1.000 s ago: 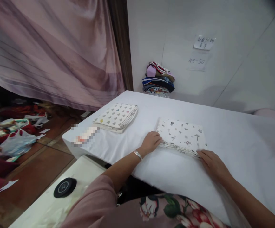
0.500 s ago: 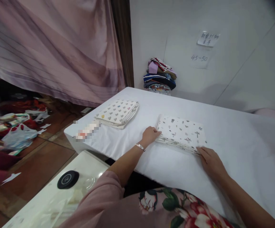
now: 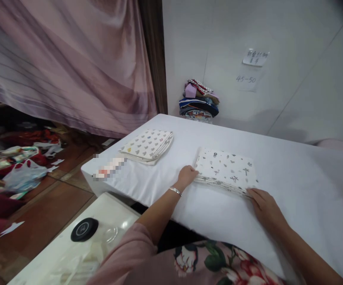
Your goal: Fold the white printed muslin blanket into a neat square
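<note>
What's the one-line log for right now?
left hand: at left edge of folded printed cloth | right hand: at its near-right corner | second folded cloth: farther left, on white table

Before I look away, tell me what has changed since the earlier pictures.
Your left hand has slid slightly left, its fingertips now at the palm-tree-print folded cloth's near-left corner. No clear grab or release shows. Your right hand stays at the near-right corner; that cloth, the mouse-head-print folded cloth and the clothes pile look unmoved.
</note>
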Action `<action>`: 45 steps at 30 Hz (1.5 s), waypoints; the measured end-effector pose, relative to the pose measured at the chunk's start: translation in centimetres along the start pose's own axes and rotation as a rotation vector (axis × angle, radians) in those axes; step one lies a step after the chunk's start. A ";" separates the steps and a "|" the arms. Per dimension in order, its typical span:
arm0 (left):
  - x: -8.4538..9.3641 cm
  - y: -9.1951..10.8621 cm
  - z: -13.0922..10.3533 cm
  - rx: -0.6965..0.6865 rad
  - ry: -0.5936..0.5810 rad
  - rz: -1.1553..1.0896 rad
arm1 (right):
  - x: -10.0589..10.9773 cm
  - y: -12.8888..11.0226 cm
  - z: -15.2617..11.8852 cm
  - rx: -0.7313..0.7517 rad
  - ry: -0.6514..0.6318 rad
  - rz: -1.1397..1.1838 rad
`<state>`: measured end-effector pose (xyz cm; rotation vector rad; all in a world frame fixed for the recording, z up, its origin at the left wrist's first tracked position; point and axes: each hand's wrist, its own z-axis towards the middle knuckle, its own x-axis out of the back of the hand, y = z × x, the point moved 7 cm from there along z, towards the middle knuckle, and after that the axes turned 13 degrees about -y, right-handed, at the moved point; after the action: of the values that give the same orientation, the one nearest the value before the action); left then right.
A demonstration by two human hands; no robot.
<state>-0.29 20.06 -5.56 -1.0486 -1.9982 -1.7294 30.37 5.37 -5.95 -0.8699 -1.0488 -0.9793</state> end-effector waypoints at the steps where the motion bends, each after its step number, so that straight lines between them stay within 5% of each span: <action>1: -0.1 -0.2 0.0 0.015 -0.022 -0.023 | 0.1 0.0 0.0 -0.007 0.001 0.000; 17: 1.1 1.8 0.6 0.039 -0.175 0.171 | 0.3 0.1 0.0 -0.123 -0.059 0.055; 24: 1.1 1.7 1.0 0.104 -0.222 0.264 | 0.9 0.4 -0.3 -0.143 0.041 0.114; 30: 1.1 1.5 1.0 0.115 -0.228 0.267 | 0.9 1.9 -0.4 -0.279 0.058 0.372; 37: 1.1 1.7 0.8 0.079 -0.165 0.240 | 0.9 3.8 0.0 -0.701 0.043 0.544; 45: 1.0 2.1 0.2 0.060 -0.119 0.235 | -0.3 5.1 0.7 -0.802 -0.122 0.501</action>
<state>0.45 20.61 -3.45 -1.3337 -1.8935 -1.5091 34.88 7.75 -6.58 -1.7683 -0.4593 -0.9142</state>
